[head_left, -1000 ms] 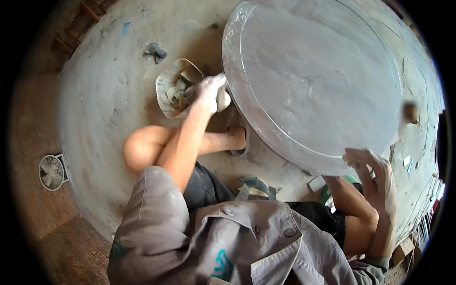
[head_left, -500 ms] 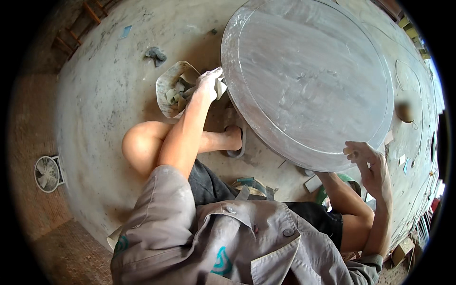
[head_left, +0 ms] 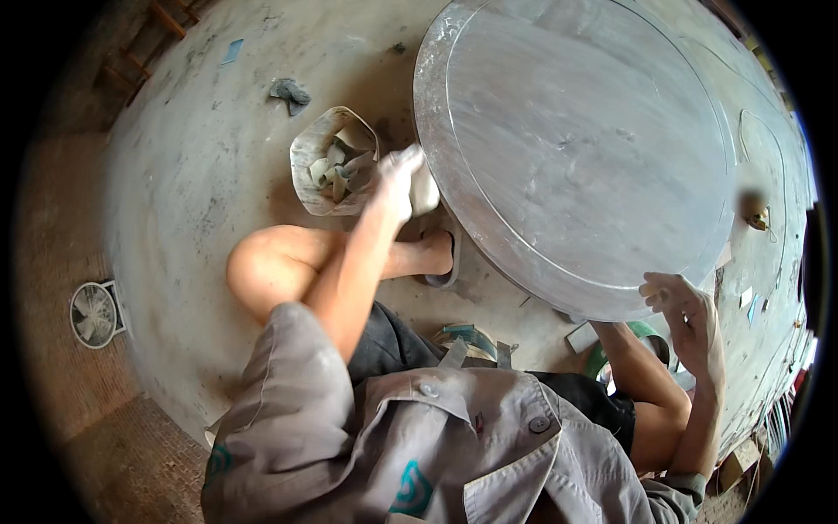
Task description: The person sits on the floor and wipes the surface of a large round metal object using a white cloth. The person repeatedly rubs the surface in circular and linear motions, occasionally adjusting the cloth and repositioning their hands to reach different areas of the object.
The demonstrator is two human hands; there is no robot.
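Note:
A large round grey tabletop point(head_left: 576, 157), dusty and smeared with white, has a thin line running inside its rim. My left hand point(head_left: 394, 188), coated in white dust and blurred, is closed on a pale folded piece of sandpaper point(head_left: 425, 190) at the tabletop's left edge. My right hand point(head_left: 685, 314) is at the near right rim, its fingers loosely bent and slightly apart, with nothing visible in them. Whether its fingertips touch the rim I cannot tell. Beside my left hand stands a cut-open whitish plastic container point(head_left: 307, 170) with several scraps inside.
A dark crumpled cloth point(head_left: 290, 94) and a blue scrap point(head_left: 232, 52) lie on the dusty floor. A white fan point(head_left: 93, 316) stands far left. Between my legs is a roll of tape point(head_left: 467, 335). A round brassy object point(head_left: 754, 210) and cables are at right.
My left hand has moved from above the container's edge toward me and right, along the tabletop's edge, with the sandpaper. The fingers of my right hand have curled in slightly at the rim.

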